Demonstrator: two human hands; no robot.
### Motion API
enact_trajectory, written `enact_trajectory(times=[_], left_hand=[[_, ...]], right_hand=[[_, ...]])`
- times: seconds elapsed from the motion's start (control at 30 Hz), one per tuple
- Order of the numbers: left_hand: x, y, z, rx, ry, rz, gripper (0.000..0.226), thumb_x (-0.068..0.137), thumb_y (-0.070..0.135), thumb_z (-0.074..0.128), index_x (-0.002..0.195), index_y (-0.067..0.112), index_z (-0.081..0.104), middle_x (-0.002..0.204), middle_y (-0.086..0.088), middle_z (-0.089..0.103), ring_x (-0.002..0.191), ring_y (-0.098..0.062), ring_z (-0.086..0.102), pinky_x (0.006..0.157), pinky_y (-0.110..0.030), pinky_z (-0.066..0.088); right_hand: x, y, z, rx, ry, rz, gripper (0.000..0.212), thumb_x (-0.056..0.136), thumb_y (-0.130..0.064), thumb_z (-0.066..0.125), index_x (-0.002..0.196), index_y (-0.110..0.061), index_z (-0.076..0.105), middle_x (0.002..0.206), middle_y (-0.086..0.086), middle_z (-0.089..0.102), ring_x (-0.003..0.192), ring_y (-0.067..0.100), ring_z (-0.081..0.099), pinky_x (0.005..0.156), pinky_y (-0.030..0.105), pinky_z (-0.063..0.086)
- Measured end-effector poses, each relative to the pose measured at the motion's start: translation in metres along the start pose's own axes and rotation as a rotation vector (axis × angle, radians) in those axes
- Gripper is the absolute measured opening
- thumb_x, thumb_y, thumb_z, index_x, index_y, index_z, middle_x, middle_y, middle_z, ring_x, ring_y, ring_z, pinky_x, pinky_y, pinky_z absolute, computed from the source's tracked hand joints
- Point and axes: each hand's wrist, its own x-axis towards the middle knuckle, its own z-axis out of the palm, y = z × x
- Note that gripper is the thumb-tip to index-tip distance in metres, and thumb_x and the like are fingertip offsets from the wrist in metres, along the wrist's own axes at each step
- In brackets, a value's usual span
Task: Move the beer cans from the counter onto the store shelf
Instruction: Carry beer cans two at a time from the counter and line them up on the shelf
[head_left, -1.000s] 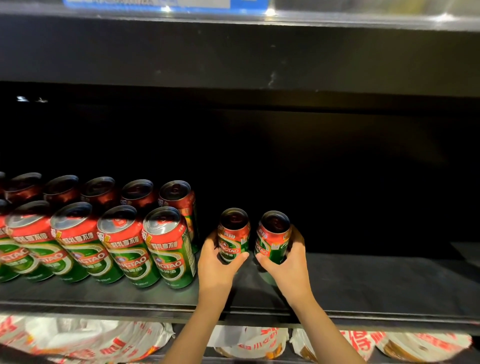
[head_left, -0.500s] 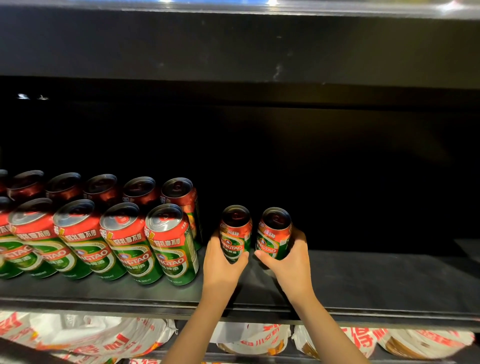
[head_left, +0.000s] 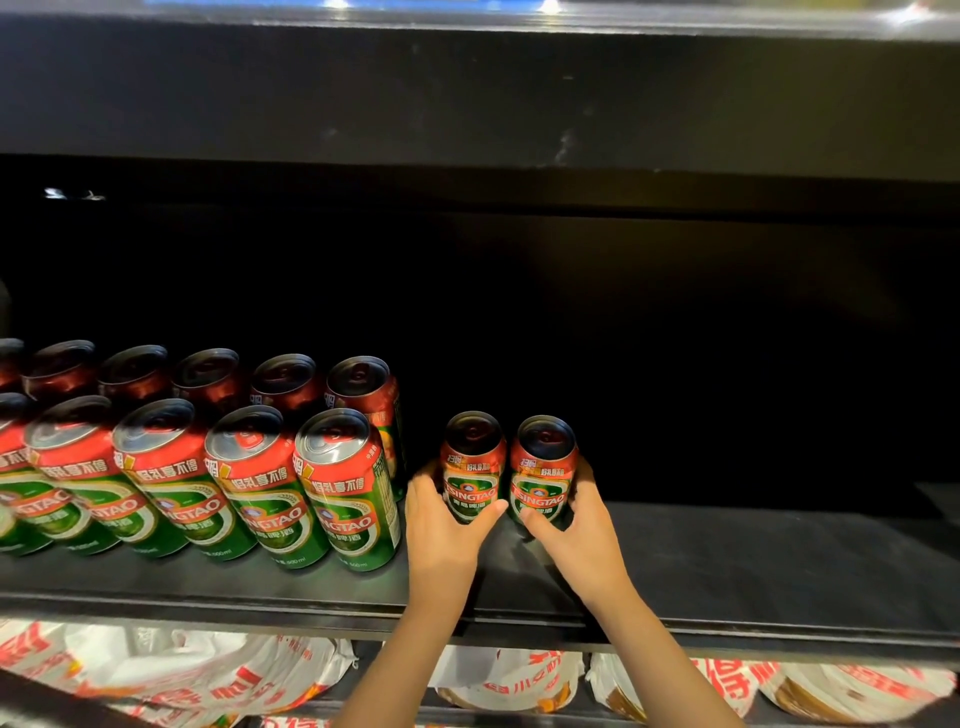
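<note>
Two upright beer cans on the store shelf (head_left: 727, 561), left hand (head_left: 441, 525) wrapped round the left can (head_left: 471, 467), right hand (head_left: 582, 525) round the right can (head_left: 543, 470), the stocked rows (head_left: 208, 467) lying just leftward, nearer the left hand.

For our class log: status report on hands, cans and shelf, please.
Left hand grips left can; right hand grips right can. Both cans upright, deep on shelf. Stocked front row to the left, apart. Nothing blocking.
</note>
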Motion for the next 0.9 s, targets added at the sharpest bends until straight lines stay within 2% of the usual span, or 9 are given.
enact_trajectory(times=[0.1,0.23,0.4,0.47,0.53,0.6,0.7,0.8,0.9], left_hand=[[0.001,0.0,-0.001,0.015,-0.009,0.012,0.068,0.065,0.034,0.083,0.117,0.014,0.043,0.111,0.001,0.048,0.11,-0.018,0.052,0.093,-0.04,0.05],[0.0,-0.002,-0.003,0.021,-0.032,0.089,0.054,0.07,0.021,0.079,0.111,0.016,0.045,0.103,0.003,0.045,0.105,-0.018,0.051,0.093,-0.038,0.048],[-0.004,-0.005,-0.006,-0.038,-0.037,0.157,0.047,0.075,0.02,0.077,0.107,0.026,0.042,0.101,0.019,0.043,0.103,-0.012,0.051,0.09,-0.029,0.046],[-0.005,-0.004,-0.005,-0.06,-0.021,0.153,0.049,0.076,0.019,0.076,0.109,0.027,0.041,0.103,0.022,0.043,0.101,-0.004,0.05,0.089,-0.022,0.043],[-0.006,-0.002,-0.005,-0.079,-0.009,0.131,0.052,0.076,0.019,0.077,0.114,0.023,0.042,0.105,0.023,0.042,0.101,0.002,0.05,0.087,-0.018,0.041],[-0.007,-0.003,-0.005,-0.074,0.016,0.126,0.051,0.076,0.021,0.076,0.115,0.02,0.043,0.104,0.017,0.044,0.101,-0.004,0.051,0.088,-0.019,0.042],[-0.008,-0.004,-0.006,-0.027,0.065,0.148,0.045,0.078,0.024,0.074,0.112,0.016,0.045,0.105,0.004,0.046,0.102,-0.015,0.052,0.091,-0.031,0.046],[-0.016,0.0,-0.005,0.04,0.107,0.165,0.039,0.083,0.026,0.069,0.112,0.012,0.048,0.107,-0.001,0.047,0.101,-0.018,0.051,0.09,-0.036,0.048],[-0.029,0.003,0.004,0.1,0.199,0.093,0.055,0.086,0.024,0.065,0.132,0.003,0.044,0.129,-0.014,0.048,0.122,-0.028,0.046,0.102,-0.044,0.042]], right_hand=[[-0.001,-0.002,0.0,0.016,-0.014,-0.006,0.063,0.08,-0.019,0.074,0.133,-0.021,0.038,0.12,-0.01,0.052,0.108,0.003,0.052,0.085,0.011,0.042],[-0.002,-0.002,0.0,0.001,0.039,-0.037,0.057,0.077,-0.022,0.077,0.122,-0.029,0.042,0.119,-0.006,0.051,0.106,0.005,0.052,0.083,0.01,0.041],[-0.003,-0.005,-0.003,0.024,0.04,-0.032,0.06,0.076,-0.019,0.078,0.124,-0.026,0.042,0.111,-0.018,0.049,0.095,-0.008,0.051,0.073,-0.002,0.04],[-0.003,-0.005,-0.003,0.047,0.015,-0.037,0.061,0.077,-0.018,0.076,0.126,-0.026,0.041,0.114,-0.018,0.052,0.102,-0.006,0.052,0.079,0.0,0.042],[-0.003,-0.006,-0.003,0.038,0.001,-0.047,0.061,0.079,-0.02,0.075,0.13,-0.025,0.042,0.123,-0.013,0.054,0.113,0.0,0.051,0.093,0.012,0.043],[-0.003,-0.007,-0.002,0.016,-0.018,-0.041,0.062,0.081,-0.023,0.073,0.135,-0.022,0.041,0.125,-0.013,0.051,0.114,-0.001,0.048,0.097,0.016,0.04],[-0.002,-0.006,0.001,-0.016,-0.044,-0.047,0.059,0.083,-0.027,0.071,0.133,-0.027,0.04,0.118,-0.02,0.047,0.102,-0.01,0.045,0.08,-0.001,0.038],[-0.001,-0.001,0.003,-0.038,-0.048,-0.044,0.051,0.083,-0.028,0.071,0.125,-0.033,0.042,0.118,-0.015,0.052,0.104,-0.004,0.049,0.083,0.006,0.039],[-0.001,0.002,0.002,-0.05,-0.047,-0.048,0.051,0.083,-0.023,0.071,0.128,-0.024,0.046,0.121,-0.009,0.054,0.108,-0.001,0.048,0.091,0.013,0.038]])
